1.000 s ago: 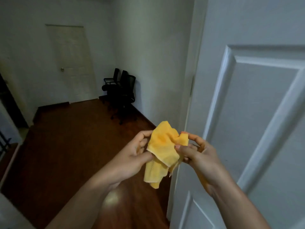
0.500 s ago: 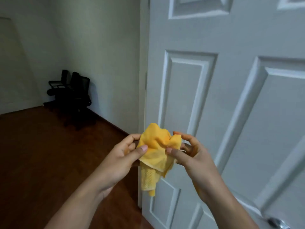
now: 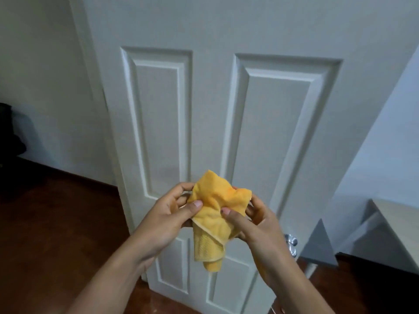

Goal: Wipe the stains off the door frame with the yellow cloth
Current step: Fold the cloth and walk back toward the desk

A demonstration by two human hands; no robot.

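A crumpled yellow cloth (image 3: 215, 207) is held in front of me at chest height, with a corner hanging down below it. My left hand (image 3: 167, 214) pinches its left side with thumb on top. My right hand (image 3: 251, 220) grips its right side the same way. Behind the cloth stands a white panelled door (image 3: 276, 123), swung open toward me. The white door frame (image 3: 95, 91) runs up along the door's left edge, beside the wall. I cannot make out any stains on it from here.
A silver door knob (image 3: 291, 242) sticks out at the door's right edge, just right of my right wrist. A pale table (image 3: 401, 223) stands at the far right. Dark wood floor (image 3: 52, 223) spreads to the left, with part of a black chair (image 3: 9, 132) at the left edge.
My view has swung to the right, from the room and chairs onto the door face. Both hands kept hold of the cloth and bunched it tighter.
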